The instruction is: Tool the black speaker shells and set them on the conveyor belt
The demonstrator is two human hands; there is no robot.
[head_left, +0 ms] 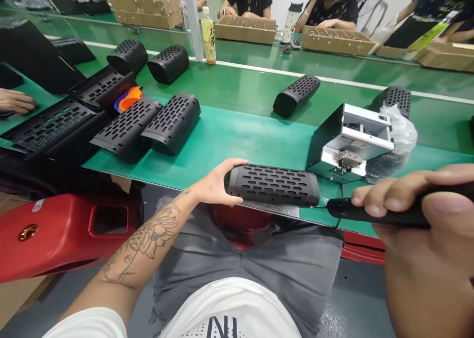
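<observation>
A black slotted housing (274, 185) lies along the near edge of the green bench, its long side across my front. My left hand (220, 184) grips its left end, thumb and fingers around the rim. In my right hand (411, 204) is a black electric screwdriver (338, 208), held level from the right. Its bit points at the housing's right end, at the lower corner; whether bit and screw touch is too small to tell. Just behind the screwdriver stands a black-and-white screw feeder (350, 145).
More slotted housings (176, 123) stand to the left, near an orange-and-blue roll (129, 100). Another housing (296, 96) sits farther back on the green belt. A plastic bag (398, 130) is beside the feeder. Across the belt, people work at cardboard boxes (246, 30). A red stool (66, 234) is at left.
</observation>
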